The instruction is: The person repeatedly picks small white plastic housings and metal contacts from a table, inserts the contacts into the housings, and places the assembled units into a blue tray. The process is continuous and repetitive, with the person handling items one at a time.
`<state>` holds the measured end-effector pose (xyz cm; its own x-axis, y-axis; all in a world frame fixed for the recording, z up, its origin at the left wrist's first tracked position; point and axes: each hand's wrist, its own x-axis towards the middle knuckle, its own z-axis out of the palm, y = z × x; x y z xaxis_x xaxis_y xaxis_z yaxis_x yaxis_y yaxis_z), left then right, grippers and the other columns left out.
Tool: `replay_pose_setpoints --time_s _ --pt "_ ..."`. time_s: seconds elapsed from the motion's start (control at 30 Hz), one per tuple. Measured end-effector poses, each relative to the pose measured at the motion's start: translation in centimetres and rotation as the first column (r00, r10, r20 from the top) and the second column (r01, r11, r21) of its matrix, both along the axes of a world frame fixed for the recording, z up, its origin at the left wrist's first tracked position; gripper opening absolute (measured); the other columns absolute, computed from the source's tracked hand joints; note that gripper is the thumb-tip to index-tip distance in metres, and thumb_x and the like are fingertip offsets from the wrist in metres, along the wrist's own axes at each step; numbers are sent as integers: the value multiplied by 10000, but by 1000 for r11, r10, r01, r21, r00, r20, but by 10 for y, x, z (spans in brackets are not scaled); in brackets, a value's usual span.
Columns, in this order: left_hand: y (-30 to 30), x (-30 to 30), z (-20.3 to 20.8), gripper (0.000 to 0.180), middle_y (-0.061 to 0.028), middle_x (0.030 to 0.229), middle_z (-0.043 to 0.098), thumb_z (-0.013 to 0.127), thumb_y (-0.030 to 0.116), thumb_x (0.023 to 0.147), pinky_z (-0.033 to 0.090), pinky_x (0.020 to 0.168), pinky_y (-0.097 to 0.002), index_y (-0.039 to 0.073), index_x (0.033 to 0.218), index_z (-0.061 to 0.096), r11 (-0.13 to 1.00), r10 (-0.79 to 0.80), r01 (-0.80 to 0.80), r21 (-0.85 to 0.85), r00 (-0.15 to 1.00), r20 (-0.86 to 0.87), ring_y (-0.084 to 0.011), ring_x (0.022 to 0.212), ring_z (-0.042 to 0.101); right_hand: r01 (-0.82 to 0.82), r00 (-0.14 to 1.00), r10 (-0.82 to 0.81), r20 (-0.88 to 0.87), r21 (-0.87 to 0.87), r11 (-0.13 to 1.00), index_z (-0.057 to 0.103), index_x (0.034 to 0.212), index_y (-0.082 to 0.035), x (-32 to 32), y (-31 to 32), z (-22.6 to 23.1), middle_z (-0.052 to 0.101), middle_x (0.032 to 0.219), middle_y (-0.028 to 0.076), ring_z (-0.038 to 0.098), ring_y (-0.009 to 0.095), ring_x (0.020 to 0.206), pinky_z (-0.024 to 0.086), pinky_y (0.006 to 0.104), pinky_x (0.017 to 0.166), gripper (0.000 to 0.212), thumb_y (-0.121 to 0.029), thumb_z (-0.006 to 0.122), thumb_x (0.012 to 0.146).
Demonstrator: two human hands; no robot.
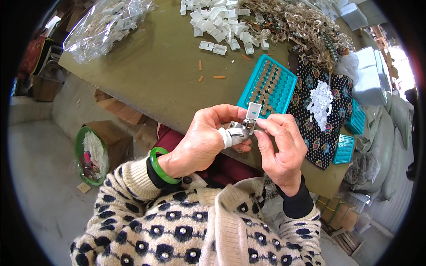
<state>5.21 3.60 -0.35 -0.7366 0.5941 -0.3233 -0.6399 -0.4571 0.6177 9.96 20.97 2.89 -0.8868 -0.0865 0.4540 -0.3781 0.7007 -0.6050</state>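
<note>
A small white plastic box (pixel 253 111) with its lid raised is held in front of me, with shiny metal parts in its lower half. My left hand (pixel 205 135) grips it from the left, its thumb wrapped in a white and grey cover. From the other side, my right hand (pixel 284 146) pinches the box's edge with thumb and forefinger; whether a tiny part sits between those fingertips is hidden. Just beyond the hands lies a teal tray (pixel 284 91) with rows of round, coin-like brownish pieces (pixel 266 84) in its pockets.
White boxes (pixel 219 22) are heaped at the far side beside tangled tan cords (pixel 301 22). Orange strips (pixel 219 77) lie on the table (pixel 168 66). To the right, a dark patterned cloth (pixel 319 142) carries white bits (pixel 320 104). A green basin (pixel 84 164) stands at lower left.
</note>
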Motion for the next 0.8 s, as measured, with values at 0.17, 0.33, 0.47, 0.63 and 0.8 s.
replay_pose_setpoints --time_s 0.17,0.33,0.47,0.63,0.8 --pt "0 0 1 329 -146 1001 683 679 -17 868 609 767 -345 -51 1178 576 997 -47 45 -62 999 -27 -206 818 708 -29 998 32 -47 68 997 641 942 6 -8 -3 -8 593 885 129 617 270 763 518 353 641 233 89 722 739" --pt "-2 -2 3 339 -157 999 685 672 -19 871 608 772 -342 -73 1188 566 997 -63 62 -54 998 -19 -204 818 708 -56 997 64 -45 148 987 598 917 0 -10 -3 -6 601 865 138 619 279 740 516 351 645 225 104 700 746" --pt "-5 -2 2 328 -160 1003 687 667 -21 873 609 765 -341 -76 1182 574 997 -60 60 -58 998 -10 -207 822 710 -105 994 104 16 151 983 581 907 3 -13 -5 0 592 852 144 609 285 719 510 362 636 201 110 666 758" --pt "-7 -1 1 303 -151 980 691 672 -11 873 607 745 -328 -76 1158 591 999 -23 22 -45 1000 -20 -196 801 708 -141 986 127 108 137 980 587 906 6 -13 -8 5 593 848 143 609 285 727 507 349 648 172 114 629 779" --pt "-13 -3 1 243 -132 930 693 667 6 880 563 594 -277 -46 1109 606 992 -81 78 -104 996 -29 -155 659 667 -67 977 81 198 -76 995 615 915 10 -13 5 15 615 859 130 633 264 744 514 330 662 128 89 612 814"
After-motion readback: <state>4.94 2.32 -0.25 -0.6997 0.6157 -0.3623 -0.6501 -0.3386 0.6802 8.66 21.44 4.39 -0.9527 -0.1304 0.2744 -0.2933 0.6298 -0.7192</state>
